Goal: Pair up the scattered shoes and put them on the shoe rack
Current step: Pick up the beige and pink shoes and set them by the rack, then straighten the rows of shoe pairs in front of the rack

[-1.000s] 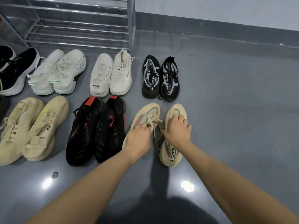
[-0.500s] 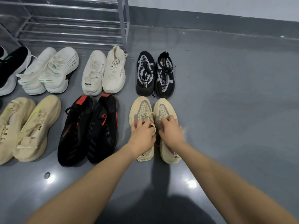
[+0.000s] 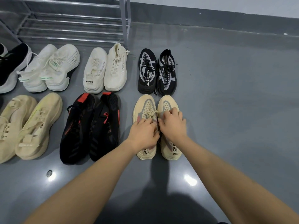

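Note:
Two beige mesh sneakers stand side by side on the grey floor, toes pointing away. My left hand [image 3: 143,135] grips the left beige sneaker [image 3: 144,107] at its tongue and laces. My right hand [image 3: 173,125] grips the right beige sneaker [image 3: 165,104] at its collar. The heels of both shoes show below my hands. The metal shoe rack [image 3: 72,23] stands at the back left, its lower bars bare.
Other pairs sit in rows: black-grey shoes [image 3: 157,71] just beyond, black-red shoes [image 3: 92,126] to the left, cream shoes [image 3: 105,70], white-green shoes [image 3: 50,68], tan shoes [image 3: 27,126], a black-white shoe [image 3: 11,65]. A grey wall base runs along the back.
The two beige sneakers were apart and angled; both hands have drawn them together into a straight, parallel pair.

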The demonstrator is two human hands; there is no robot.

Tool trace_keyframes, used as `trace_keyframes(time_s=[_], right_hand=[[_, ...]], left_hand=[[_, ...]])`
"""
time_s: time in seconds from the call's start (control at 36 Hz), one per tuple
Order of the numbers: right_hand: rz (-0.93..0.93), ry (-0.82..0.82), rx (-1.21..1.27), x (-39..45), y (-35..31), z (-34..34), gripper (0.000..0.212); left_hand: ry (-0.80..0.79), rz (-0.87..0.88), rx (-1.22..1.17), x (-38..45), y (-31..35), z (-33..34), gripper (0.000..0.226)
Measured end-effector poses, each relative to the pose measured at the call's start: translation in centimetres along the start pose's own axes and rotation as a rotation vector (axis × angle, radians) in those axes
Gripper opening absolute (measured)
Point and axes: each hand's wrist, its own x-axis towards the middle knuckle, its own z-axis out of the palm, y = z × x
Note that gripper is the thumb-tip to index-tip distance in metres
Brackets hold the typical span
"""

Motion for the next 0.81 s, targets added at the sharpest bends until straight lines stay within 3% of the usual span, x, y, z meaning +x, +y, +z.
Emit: trace_keyframes(time_s=[0.14, 0.28, 0.5, 0.75, 0.81], right_hand=[[-0.071, 0.069, 0.008, 0.5, -1.9, -0.5, 0.025], [-0.138, 0.035, 0.063, 1.1, -3.9, -0.5, 0.027], [-0.218, -0.072, 0.158, 3.1, -10.3, 0.6, 0.024], [-0.161, -0.279, 0.026, 3.4, -14.5, 4.3, 0.065], [-0.162, -0.306, 0.012, 2.9, -14.8, 5.1, 0.064]], left_hand=[[0.097, -0.023, 0.105, -0.1, -1.4, -1.5, 0.031], [0.082, -0.098, 0.171, -0.7, -3.9, -3.2, 0.028], [0.056, -0.34, 0.054, -2.5, -8.8, -5.2, 0.026], [0.104, -0.49, -0.034, -4.6, -13.9, -5.6, 0.032], [0.111, -0.492, -0.023, -4.9, -14.3, -5.5, 0.032]])
